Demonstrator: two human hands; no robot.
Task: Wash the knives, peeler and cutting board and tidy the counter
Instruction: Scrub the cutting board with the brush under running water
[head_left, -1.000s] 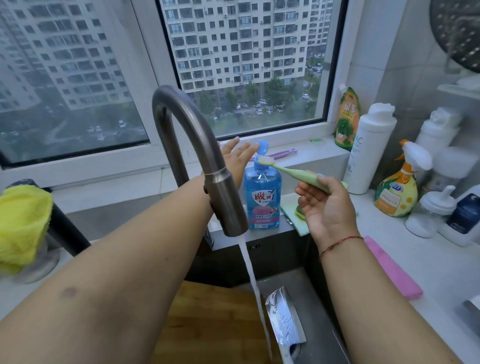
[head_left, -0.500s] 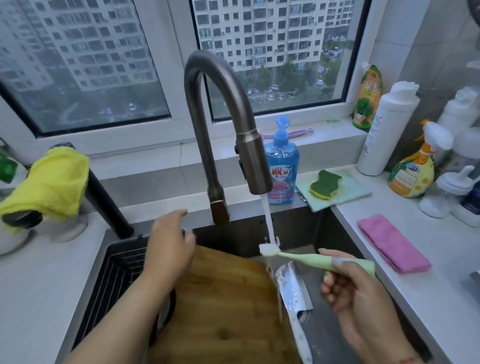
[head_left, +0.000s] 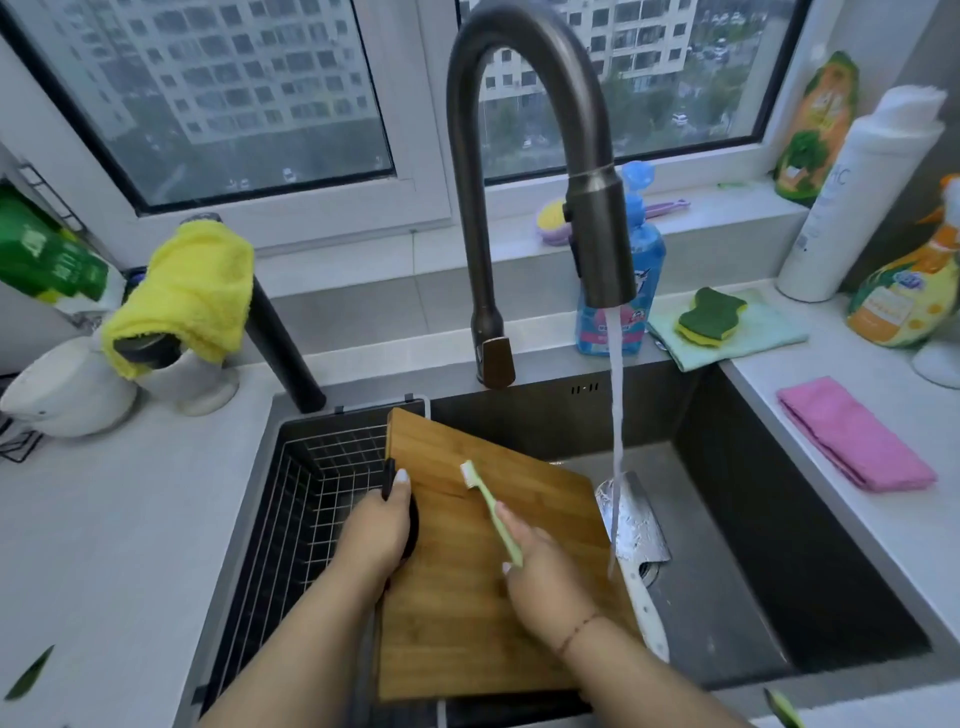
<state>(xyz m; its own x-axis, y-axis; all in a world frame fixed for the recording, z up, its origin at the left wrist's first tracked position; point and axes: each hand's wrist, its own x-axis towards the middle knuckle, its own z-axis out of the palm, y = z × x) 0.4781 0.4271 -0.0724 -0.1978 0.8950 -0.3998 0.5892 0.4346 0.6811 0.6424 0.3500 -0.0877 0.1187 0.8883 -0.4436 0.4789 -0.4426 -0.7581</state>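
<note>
Lying in the sink (head_left: 753, 467), cutting board (head_left: 467, 613) and knife (head_left: 636, 530).

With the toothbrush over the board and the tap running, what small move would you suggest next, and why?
Probably scrub: press the toothbrush bristles down and stroke along the board. The right hand holds the brush head over the wood, the left hand grips the board's edge, and water falls on the knife beside it.

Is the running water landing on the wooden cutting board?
No, the stream from the faucet falls past the cutting board and lands on the cleaver lying in the sink.
</note>
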